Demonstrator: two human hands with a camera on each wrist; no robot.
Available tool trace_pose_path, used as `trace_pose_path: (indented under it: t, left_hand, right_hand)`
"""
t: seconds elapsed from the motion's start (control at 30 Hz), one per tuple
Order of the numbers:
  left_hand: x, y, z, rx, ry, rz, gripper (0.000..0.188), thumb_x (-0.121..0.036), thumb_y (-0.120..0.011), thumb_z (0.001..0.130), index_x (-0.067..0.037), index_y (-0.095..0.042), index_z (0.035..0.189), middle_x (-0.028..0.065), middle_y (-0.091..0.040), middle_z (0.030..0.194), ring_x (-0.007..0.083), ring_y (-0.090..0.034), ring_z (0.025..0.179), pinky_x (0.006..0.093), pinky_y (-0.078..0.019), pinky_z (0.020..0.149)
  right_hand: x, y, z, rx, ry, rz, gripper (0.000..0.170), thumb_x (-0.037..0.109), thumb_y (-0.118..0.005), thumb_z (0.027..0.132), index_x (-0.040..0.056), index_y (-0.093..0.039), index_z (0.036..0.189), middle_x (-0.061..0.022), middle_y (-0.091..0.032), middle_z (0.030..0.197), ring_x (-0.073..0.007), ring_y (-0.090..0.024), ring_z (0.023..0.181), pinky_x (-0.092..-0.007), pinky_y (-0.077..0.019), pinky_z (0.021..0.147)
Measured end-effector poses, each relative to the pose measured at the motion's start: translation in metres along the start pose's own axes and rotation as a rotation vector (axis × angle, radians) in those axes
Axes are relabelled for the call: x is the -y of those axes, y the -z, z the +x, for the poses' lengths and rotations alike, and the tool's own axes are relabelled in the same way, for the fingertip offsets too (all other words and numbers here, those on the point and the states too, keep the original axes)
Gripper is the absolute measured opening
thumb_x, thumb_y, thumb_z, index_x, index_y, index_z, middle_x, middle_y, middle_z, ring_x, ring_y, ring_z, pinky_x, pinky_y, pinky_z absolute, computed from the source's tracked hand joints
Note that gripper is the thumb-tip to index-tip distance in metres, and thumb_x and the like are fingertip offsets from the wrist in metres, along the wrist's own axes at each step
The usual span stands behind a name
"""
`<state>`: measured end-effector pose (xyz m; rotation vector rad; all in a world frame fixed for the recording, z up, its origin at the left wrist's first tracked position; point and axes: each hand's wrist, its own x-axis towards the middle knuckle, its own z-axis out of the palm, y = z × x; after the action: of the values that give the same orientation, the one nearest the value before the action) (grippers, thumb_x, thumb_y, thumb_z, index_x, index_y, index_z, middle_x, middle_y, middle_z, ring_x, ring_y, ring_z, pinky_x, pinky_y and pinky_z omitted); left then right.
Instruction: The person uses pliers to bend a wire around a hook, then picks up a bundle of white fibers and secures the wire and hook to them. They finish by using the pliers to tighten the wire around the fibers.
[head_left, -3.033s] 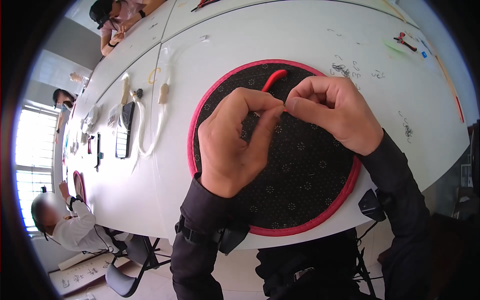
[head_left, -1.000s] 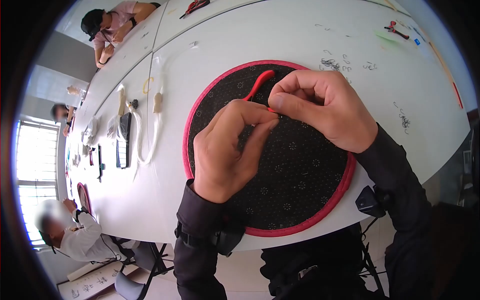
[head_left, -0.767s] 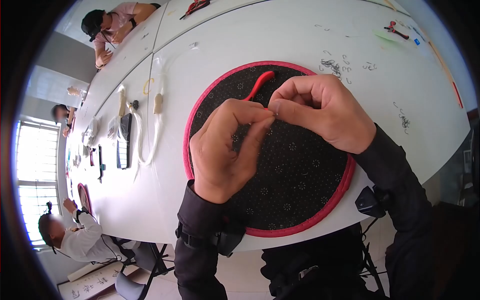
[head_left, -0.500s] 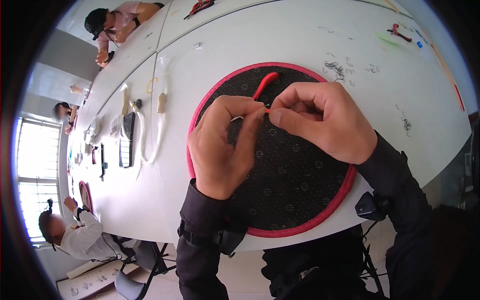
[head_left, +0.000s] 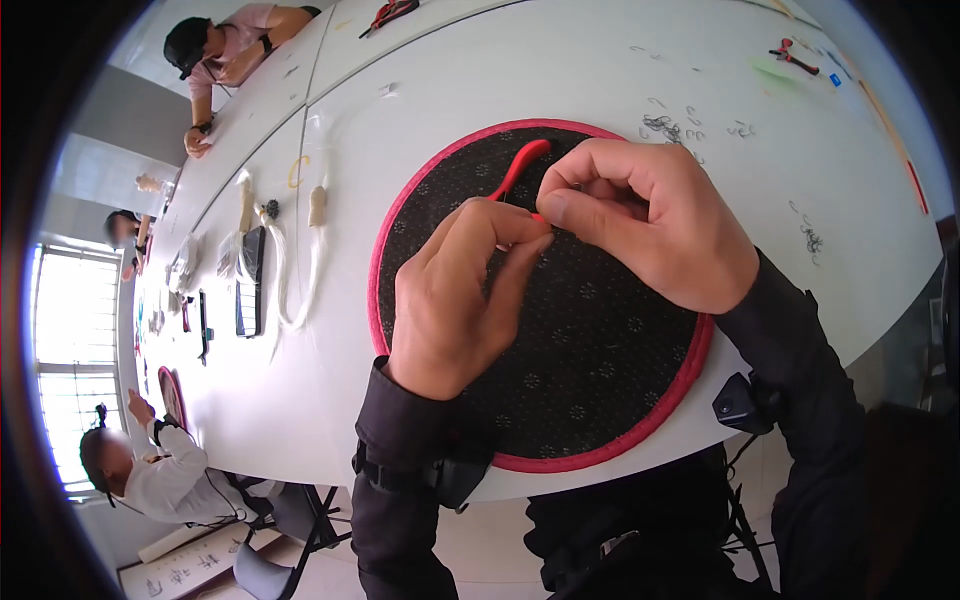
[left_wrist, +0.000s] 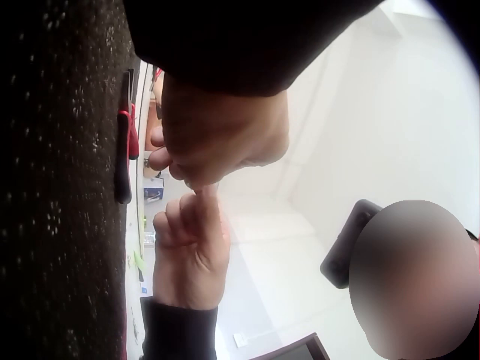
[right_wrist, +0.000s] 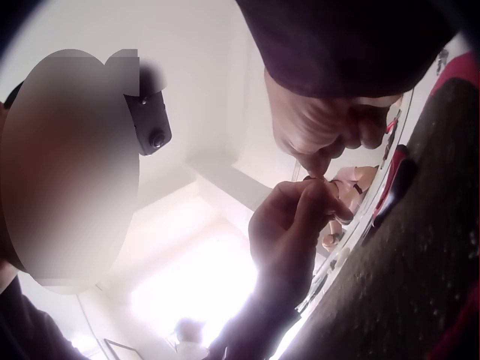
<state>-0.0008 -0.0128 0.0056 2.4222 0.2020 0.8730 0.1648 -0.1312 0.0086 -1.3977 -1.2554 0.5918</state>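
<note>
Over the round black mat [head_left: 590,360] with its pink-red rim, both hands meet fingertip to fingertip. My left hand [head_left: 450,300] and my right hand [head_left: 665,225] pinch a small red-orange piece [head_left: 537,217] between thumb and index finger. Most of this piece is hidden by the fingers, and I cannot tell its kind. Just behind the left hand lies a tool with a red handle [head_left: 522,165], its far part covered. In the left wrist view it shows as red and black pliers [left_wrist: 126,142] flat on the mat.
Several small dark wire hooks [head_left: 660,127] lie beyond the right hand, and another clump [head_left: 812,240] is farther right. More pliers [head_left: 795,57] rest at the far right. White cord bundles [head_left: 315,230] and a phone [head_left: 250,285] lie at left. Other people sit along the table.
Both hands stay joined at the red-orange piece, with small finger shifts. Since half a second ago their meeting point has moved slightly right over the mat. The head view has shifted a little.
</note>
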Motion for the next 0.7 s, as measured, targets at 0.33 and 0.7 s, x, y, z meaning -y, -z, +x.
trace_pose_path:
  t: [0.33, 0.7]
  left_hand:
    - [-0.001, -0.003, -0.002, -0.073, 0.008, -0.091, 0.017, 0.007, -0.073, 0.084, -0.001, -0.063, 0.094, 0.0088, -0.069, 0.089, 0.0211, -0.069, 0.079, 0.0294, -0.0544, 0.07]
    - [0.003, -0.004, -0.002, -0.155, 0.108, -0.131, 0.013, 0.006, -0.071, 0.088, -0.001, -0.062, 0.096, 0.0073, -0.069, 0.089, 0.018, -0.067, 0.077, 0.0281, -0.0535, 0.071]
  right_hand:
    - [-0.009, 0.003, 0.003, 0.118, -0.154, 0.252, 0.022, 0.021, -0.069, 0.097, -0.0013, -0.072, 0.098, 0.0003, -0.067, 0.081, -0.004, -0.056, 0.073, -0.0214, -0.0457, 0.065]
    - [0.002, 0.002, 0.001, 0.147, -0.203, 0.292, 0.019, 0.017, -0.068, 0.096, -0.0016, -0.069, 0.102, -0.0021, -0.069, 0.084, -0.0043, -0.061, 0.076, -0.0209, -0.0489, 0.068]
